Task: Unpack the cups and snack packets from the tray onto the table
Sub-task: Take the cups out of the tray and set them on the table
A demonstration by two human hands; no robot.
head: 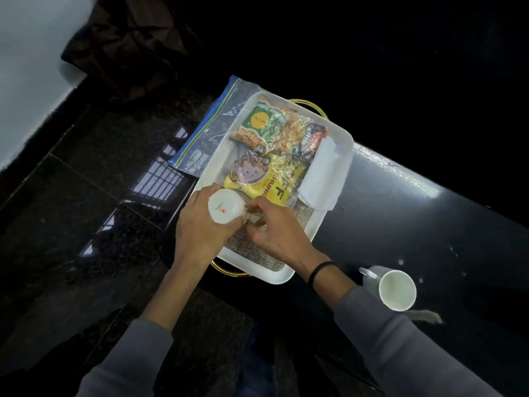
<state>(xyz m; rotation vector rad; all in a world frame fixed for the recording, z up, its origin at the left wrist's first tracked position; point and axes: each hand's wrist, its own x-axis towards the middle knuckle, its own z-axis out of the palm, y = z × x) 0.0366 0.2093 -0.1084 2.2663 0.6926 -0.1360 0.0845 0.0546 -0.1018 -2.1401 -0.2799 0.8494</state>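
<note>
- I see the left hand (200,224) wrapped around a white cup (226,207) that is turned bottom-up toward the camera, over the near-left corner of the white tray (337,179).
- The right hand (274,233) reaches in beside it; its fingertips are pinched together at the cup's side, though I cannot tell what they grip, if anything.
- On that wrist I see a black band (319,271).
- Inside the tray, a yellow snack packet (266,181) lies just beyond the cup, a green packet (263,121) and a dark packet (312,138) sit further back, and a folded white napkin (323,176) lies along the right side.
- A woven mat (252,247) lines the tray's floor under my hands.
- A second cup (396,289) stands on the black table (429,224), well apart from the tray, to the right.
- A clear zip bag (209,133) lies partly under the tray's far-left edge.
</note>
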